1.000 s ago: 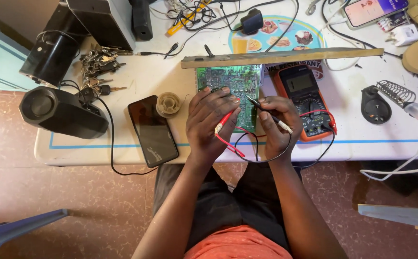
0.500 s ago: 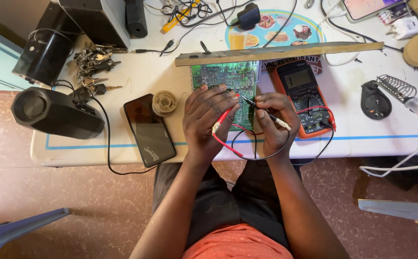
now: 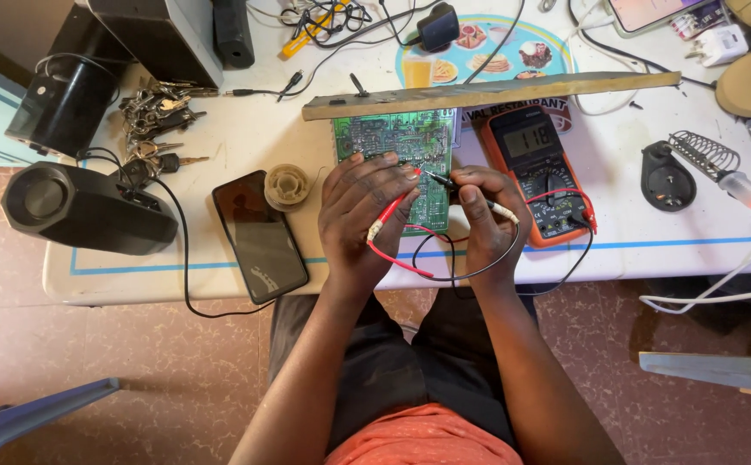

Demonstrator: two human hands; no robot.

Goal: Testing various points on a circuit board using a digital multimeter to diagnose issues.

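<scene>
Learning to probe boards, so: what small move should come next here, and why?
Probably glance at the multimeter: the left hand has the red probe and the right hand the black probe tips on the green circuit board, and its display shows a reading.

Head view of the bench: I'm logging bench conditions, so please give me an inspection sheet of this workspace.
Surface: white table with a blue border line, crowded.
Job's things: green circuit board; red probe and black probe with tips on it; orange multimeter, display lit.
Clutter: black phone, solder spool, bunch of keys, black speaker, long metal strip, soldering iron stand.
Grippers: left hand holds the red probe; right hand holds the black probe.
Cables: red and black leads loop off the table edge; a tangle at the far edge.
Surroundings: brown tiled floor.
</scene>
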